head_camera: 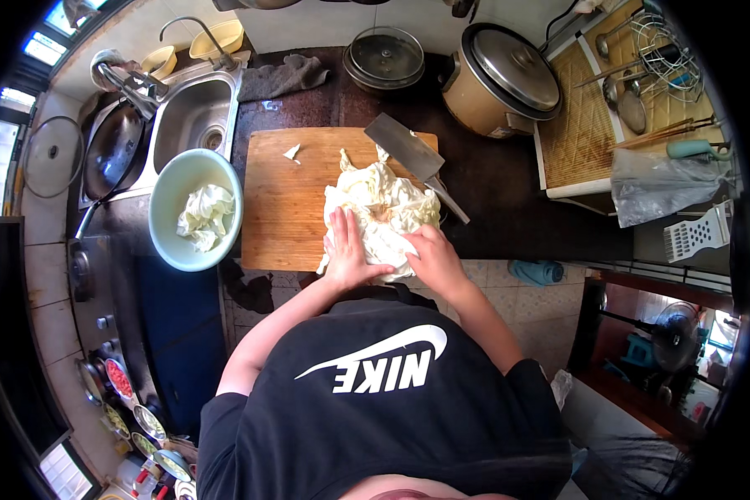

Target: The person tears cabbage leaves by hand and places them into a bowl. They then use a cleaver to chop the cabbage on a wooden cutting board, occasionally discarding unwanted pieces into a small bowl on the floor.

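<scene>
A pale, leafy cabbage head (390, 194) sits stem side up on a wooden cutting board (287, 206), its brownish stem end near the middle. My left hand (347, 253) lies flat against its near left side, thumb spread toward the right. With bent fingers, my right hand (436, 257) grips a white outer leaf at the near right side. Beyond the right hand, a cleaver (406, 147) lies across the board's right edge, handle toward me. To the left, a light green basin (161, 212) holds loose cabbage leaves (206, 215). A small leaf scrap (292, 152) lies on the board's far left.
A steel sink (187, 119) and a wok (114, 150) are at the far left. Behind the board stand a lidded pot (384, 59) and a large cooker (494, 94). A grey cloth (284, 76) lies beside the sink. Utensils and a grater (699, 232) hang at right.
</scene>
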A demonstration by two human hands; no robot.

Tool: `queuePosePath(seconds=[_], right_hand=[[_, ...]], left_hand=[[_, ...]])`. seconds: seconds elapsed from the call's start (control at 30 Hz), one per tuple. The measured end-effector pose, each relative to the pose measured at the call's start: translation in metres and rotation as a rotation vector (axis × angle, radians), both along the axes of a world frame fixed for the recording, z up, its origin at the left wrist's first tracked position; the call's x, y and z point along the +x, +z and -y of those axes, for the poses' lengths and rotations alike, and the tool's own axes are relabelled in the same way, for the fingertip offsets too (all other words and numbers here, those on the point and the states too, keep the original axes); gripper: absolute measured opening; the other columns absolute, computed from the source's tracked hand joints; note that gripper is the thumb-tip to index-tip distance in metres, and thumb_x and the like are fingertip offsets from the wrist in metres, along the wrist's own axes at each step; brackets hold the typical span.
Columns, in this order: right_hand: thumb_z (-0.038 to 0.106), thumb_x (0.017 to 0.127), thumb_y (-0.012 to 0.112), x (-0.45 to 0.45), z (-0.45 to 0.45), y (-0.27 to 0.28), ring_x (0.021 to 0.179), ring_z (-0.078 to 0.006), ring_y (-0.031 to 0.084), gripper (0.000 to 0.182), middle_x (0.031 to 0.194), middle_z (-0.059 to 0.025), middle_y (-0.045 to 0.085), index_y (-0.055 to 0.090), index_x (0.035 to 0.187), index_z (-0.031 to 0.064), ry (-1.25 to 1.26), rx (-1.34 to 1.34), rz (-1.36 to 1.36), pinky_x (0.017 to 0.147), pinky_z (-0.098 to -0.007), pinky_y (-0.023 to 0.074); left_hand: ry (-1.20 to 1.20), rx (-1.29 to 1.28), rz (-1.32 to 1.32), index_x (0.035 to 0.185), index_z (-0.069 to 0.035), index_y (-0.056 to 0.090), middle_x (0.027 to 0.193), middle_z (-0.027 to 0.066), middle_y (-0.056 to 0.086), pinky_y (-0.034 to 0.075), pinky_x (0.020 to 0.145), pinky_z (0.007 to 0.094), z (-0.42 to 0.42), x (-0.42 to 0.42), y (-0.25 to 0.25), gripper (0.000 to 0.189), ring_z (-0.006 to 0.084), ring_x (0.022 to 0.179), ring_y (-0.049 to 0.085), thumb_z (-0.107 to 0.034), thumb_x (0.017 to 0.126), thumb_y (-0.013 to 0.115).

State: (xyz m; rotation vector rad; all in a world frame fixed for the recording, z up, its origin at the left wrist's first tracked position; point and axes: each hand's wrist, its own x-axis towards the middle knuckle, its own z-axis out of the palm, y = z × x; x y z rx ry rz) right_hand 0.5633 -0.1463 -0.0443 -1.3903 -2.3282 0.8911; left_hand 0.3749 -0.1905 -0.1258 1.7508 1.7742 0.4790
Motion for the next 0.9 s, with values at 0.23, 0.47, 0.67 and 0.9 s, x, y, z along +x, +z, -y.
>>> queuePosePath(seconds=[0.23,0.47,0.67,0.9], right_hand=[[0.005,0.072,0.058,0.005,-0.031,0.022,0.088,-0.0311,0.057,0.022,0.093,-0.0149,0.057,0.065,0.093,0.0037,0.070,-0.027,0.121,0.078,-0.0388,0.0472],[0.002,0.072,0.058,-0.010,-0.027,0.020,0.087,-0.0329,0.056,0.019,0.090,-0.0163,0.055,0.064,0.089,-0.0012,0.186,0.057,0.295,0.078,-0.0384,0.0468],[-0.002,0.067,0.056,-0.020,-0.046,0.027,0.078,-0.0357,0.058,0.013,0.081,-0.0224,0.056,0.063,0.077,-0.0046,0.347,0.072,0.434,0.073,-0.0401,0.0482],[-0.002,0.063,0.057,-0.065,-0.060,0.072,0.075,-0.0329,0.063,0.015,0.075,-0.0228,0.062,0.066,0.075,-0.0026,0.479,0.088,0.666,0.069,-0.0371,0.0517]], left_hand=[[0.048,0.152,-0.039,0.140,-0.006,0.016,0.147,0.0207,0.004,0.017,0.100,0.0629,-0.008,-0.016,-0.017,0.081,0.0394,0.136,0.000,-0.038,0.080,0.061],[0.071,0.147,0.028,0.141,-0.006,0.013,0.148,0.0186,0.003,0.020,0.102,0.0581,-0.016,-0.006,-0.019,0.079,0.0376,0.137,0.002,-0.034,0.082,0.056],[0.082,0.126,-0.035,0.142,-0.006,0.010,0.148,0.0188,0.002,0.019,0.104,0.0572,-0.013,-0.001,-0.019,0.079,0.0382,0.137,0.002,-0.033,0.083,0.055],[0.101,0.032,-0.027,0.143,-0.010,0.010,0.149,0.0157,0.002,0.016,0.104,0.0596,-0.014,-0.002,-0.013,0.078,0.0349,0.138,0.002,-0.035,0.083,0.054]])
